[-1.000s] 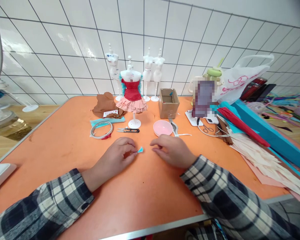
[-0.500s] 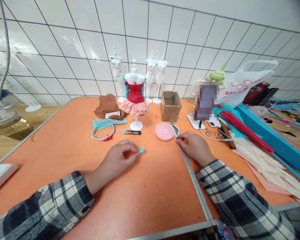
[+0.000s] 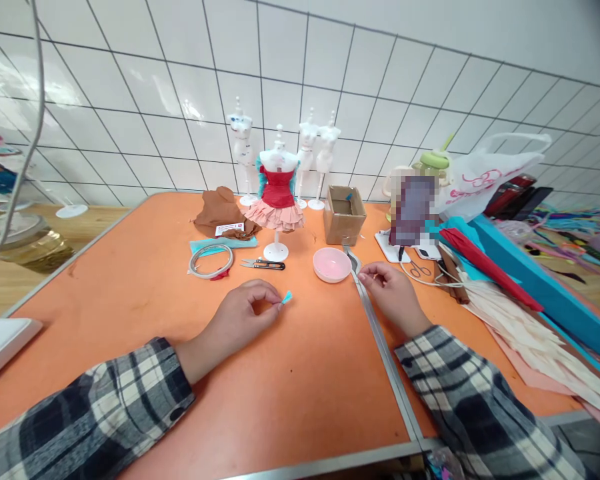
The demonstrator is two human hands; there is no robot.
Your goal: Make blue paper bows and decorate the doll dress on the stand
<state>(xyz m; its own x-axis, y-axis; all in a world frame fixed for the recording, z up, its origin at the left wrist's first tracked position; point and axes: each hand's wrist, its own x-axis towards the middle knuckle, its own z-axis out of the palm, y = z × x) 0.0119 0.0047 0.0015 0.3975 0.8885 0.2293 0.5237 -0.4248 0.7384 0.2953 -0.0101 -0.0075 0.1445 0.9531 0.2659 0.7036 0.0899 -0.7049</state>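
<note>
Between the thumb and fingertips of my left hand (image 3: 247, 313) is a small light-blue fabric piece (image 3: 287, 297), its flared end sticking out to the right. My right hand (image 3: 393, 293) rests near the metal table seam, just right of a pink bowl (image 3: 332, 265). Its thumb and index finger are pinched together; whatever they hold is too small to make out. Beyond my hands stands a miniature dress form (image 3: 279, 193) in a red bodice, pink ruffled skirt and blue frills. Black thread snips (image 3: 263, 264) and a tape roll (image 3: 195, 272) lie left of the bowl.
A cardboard box (image 3: 345, 217) stands behind the bowl. White mini mannequins (image 3: 241, 133) line the tiled wall, near brown cloth (image 3: 219, 210). At right are a blurred phone (image 3: 413, 210), scissors (image 3: 421, 269), cream fabric strips (image 3: 513, 320) and a plastic bag (image 3: 485, 173).
The view has shifted slightly, so the tabletop things appear a little further right. My left hand keeps its pinch on the blue piece; my right hand stays by the bowl with barely changed fingers.
</note>
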